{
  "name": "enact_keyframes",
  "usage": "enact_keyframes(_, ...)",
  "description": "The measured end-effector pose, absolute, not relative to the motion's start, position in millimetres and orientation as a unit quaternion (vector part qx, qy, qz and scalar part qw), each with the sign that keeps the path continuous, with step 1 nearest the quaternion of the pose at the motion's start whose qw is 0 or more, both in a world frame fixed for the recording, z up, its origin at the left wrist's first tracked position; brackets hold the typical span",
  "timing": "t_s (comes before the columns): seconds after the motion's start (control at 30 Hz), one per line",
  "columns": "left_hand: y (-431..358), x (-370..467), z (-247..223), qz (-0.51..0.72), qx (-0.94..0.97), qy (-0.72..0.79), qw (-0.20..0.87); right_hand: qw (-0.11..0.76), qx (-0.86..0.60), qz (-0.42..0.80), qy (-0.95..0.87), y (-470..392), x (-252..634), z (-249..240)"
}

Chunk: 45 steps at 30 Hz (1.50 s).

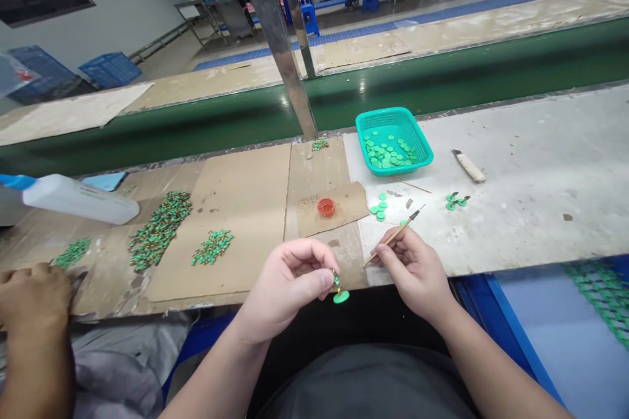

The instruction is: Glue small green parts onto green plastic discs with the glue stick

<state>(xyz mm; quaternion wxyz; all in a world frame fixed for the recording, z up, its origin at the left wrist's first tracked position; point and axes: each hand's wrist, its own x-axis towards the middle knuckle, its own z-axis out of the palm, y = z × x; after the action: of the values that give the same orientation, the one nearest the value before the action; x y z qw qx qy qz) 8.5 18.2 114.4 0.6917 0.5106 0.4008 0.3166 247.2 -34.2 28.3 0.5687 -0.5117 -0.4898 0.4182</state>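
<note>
Between thumb and fingers, my left hand (289,285) pinches a small figure on a round green base (341,297), just past the table's front edge. My right hand (410,268) is closed round a thin wooden paintbrush (393,236), its dark tip pointing up and away to the right. The brush and the figure are apart. Beyond the hands, a small orange cup (325,207) stands on a piece of cardboard (351,200). Several loose green discs (381,207) lie to its right. Farther right are a few finished-looking pieces on green discs (457,201).
A green basket (426,156) holds several green discs. Piles of small green-and-brown parts (160,230) lie left, near a white bottle (81,198). A wrapped blade-like tool (469,166) lies right. Another person's hand (37,294) rests at far left. A metal post (282,46) rises behind.
</note>
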Motion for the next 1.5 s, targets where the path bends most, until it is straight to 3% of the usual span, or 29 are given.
enact_keyframes(1.0, 11, 22, 126, 0.286, 0.562, 0.418, 0.654, 0.581, -0.477, 0.438, -0.494, -33, 249, 18)
enact_keyframes(1.23, 18, 24, 122, 0.274, 0.611, 0.443, 0.596, 0.594, -0.489, 0.404, -0.495, -43, 247, 18)
enact_keyframes(1.4, 47, 58, 104, 0.261, 0.739, 0.439, 0.440, 0.592, -0.527, 0.347, -0.502, -89, 265, 23)
enact_keyframes(1.5, 72, 108, 89, 0.239, 0.784, 0.398, 0.413, 0.586, -0.548, 0.322, -0.503, -118, 278, 27)
